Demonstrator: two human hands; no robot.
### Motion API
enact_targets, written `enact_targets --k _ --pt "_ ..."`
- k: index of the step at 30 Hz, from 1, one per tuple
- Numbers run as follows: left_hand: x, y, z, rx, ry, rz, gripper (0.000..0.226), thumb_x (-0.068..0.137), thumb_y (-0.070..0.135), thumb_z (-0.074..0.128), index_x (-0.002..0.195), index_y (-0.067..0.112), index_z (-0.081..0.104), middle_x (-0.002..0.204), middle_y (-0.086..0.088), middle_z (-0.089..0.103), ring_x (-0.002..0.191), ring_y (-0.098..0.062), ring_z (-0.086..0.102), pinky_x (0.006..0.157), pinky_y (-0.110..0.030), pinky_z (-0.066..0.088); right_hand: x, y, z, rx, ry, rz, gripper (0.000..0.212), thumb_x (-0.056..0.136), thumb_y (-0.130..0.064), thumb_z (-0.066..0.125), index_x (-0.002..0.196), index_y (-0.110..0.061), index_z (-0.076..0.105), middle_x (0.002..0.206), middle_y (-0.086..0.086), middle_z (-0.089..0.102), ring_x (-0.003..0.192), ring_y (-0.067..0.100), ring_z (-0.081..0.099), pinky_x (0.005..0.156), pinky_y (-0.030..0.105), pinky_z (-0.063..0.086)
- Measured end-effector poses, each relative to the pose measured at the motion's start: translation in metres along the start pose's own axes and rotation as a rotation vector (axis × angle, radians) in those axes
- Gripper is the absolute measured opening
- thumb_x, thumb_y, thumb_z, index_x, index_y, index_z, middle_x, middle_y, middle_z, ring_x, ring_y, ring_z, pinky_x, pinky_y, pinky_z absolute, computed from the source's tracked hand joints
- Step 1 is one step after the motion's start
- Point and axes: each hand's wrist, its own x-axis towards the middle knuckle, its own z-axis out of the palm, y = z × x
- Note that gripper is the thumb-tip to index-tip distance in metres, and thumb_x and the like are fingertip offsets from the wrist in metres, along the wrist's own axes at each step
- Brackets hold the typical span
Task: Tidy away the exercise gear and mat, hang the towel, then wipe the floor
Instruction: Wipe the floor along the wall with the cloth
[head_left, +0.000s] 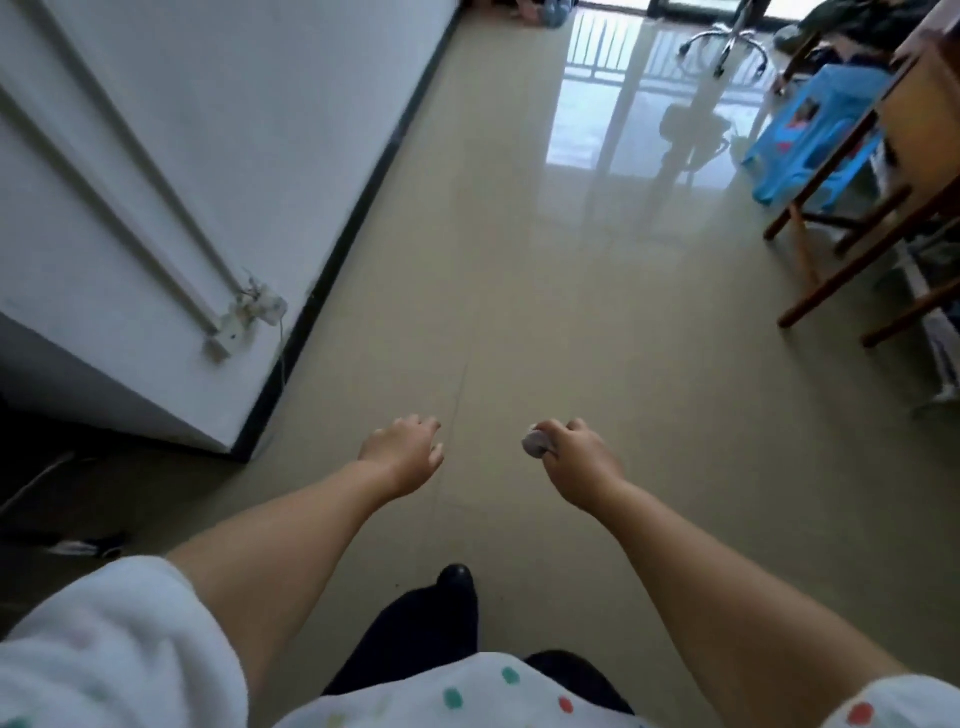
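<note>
Both my arms reach forward over the shiny beige tiled floor (519, 291). My left hand (405, 452) holds nothing, its fingers loosely curled and apart. My right hand (576, 457) is closed around a small crumpled greyish-white wad (536, 442), a tissue or small cloth, which sticks out on the thumb side. No mat, exercise gear or towel is in view. My dark shoe (457, 582) shows below between my arms.
A white wall (218, 130) with black skirting and cable ducts runs along the left, ending at a corner (234, 447). Wooden chair legs (831, 249) and a blue plastic stool (810, 135) stand at right. An office chair base (727, 47) is far ahead.
</note>
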Motion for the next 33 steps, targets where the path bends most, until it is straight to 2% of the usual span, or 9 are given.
enact_targets --k 4,9,15,20,25,30,33 --pt "0.077 0.002 -0.052 -0.044 0.035 -0.032 0.044 0.098 0.034 0.037 0.138 0.015 0.041 0.138 -0.013 0.046 0.126 -0.031 0.045 0.099 -0.041 0.040 0.076 -0.004 -0.050 0.008 0.003 0.027 0.039 0.092 -0.023 0.040 0.128 -0.032 0.052 0.121 0.010 0.050 0.106 0.034 0.056 0.087 0.035 0.048" --pt "0.167 0.016 -0.081 -0.080 0.023 -0.065 0.044 0.098 0.034 0.037 0.138 0.015 0.041 0.137 -0.014 0.047 0.125 -0.032 0.045 0.098 -0.041 0.040 0.180 0.013 -0.096 -0.025 -0.046 0.012 0.040 0.093 -0.020 0.040 0.131 -0.029 0.050 0.124 0.011 0.049 0.107 0.034 0.054 0.087 0.034 0.047" --pt "0.277 0.015 -0.116 -0.244 0.050 -0.296 0.044 0.098 0.034 0.035 0.137 0.015 0.042 0.138 -0.012 0.047 0.123 -0.033 0.047 0.097 -0.040 0.042 0.325 0.013 -0.167 -0.108 -0.152 -0.201 0.046 0.095 -0.016 0.036 0.138 -0.031 0.044 0.126 0.008 0.047 0.105 0.031 0.055 0.084 0.035 0.049" --pt "0.349 0.024 -0.160 -0.351 0.093 -0.412 0.046 0.098 0.033 0.033 0.140 0.014 0.039 0.142 -0.010 0.044 0.126 -0.029 0.045 0.098 -0.038 0.040 0.442 0.000 -0.230 -0.259 -0.225 -0.322 0.046 0.094 -0.013 0.033 0.130 -0.035 0.052 0.126 0.006 0.052 0.110 0.029 0.054 0.085 0.032 0.042" --pt "0.395 -0.007 -0.179 -0.456 0.104 -0.517 0.048 0.100 0.032 0.031 0.144 0.014 0.034 0.145 -0.008 0.040 0.128 -0.026 0.042 0.099 -0.039 0.039 0.541 -0.050 -0.224 -0.341 -0.311 -0.392 0.040 0.095 -0.018 0.035 0.125 -0.034 0.055 0.127 0.007 0.055 0.112 0.028 0.055 0.090 0.034 0.047" --pt "0.435 -0.071 -0.186 -0.525 0.035 -0.668 0.044 0.098 0.030 0.031 0.138 0.013 0.040 0.139 -0.009 0.046 0.120 -0.027 0.048 0.096 -0.040 0.044 0.604 -0.123 -0.203 -0.437 -0.459 -0.580 0.046 0.093 -0.012 0.037 0.130 -0.035 0.051 0.126 0.004 0.052 0.110 0.026 0.055 0.090 0.036 0.047" --pt "0.463 -0.096 -0.203 -0.585 0.034 -0.697 0.044 0.098 0.029 0.031 0.136 0.012 0.041 0.136 -0.010 0.048 0.116 -0.026 0.050 0.094 -0.041 0.045 0.641 -0.162 -0.210 -0.458 -0.521 -0.628 0.046 0.094 -0.012 0.036 0.131 -0.035 0.050 0.128 0.003 0.050 0.113 0.026 0.053 0.092 0.035 0.045"
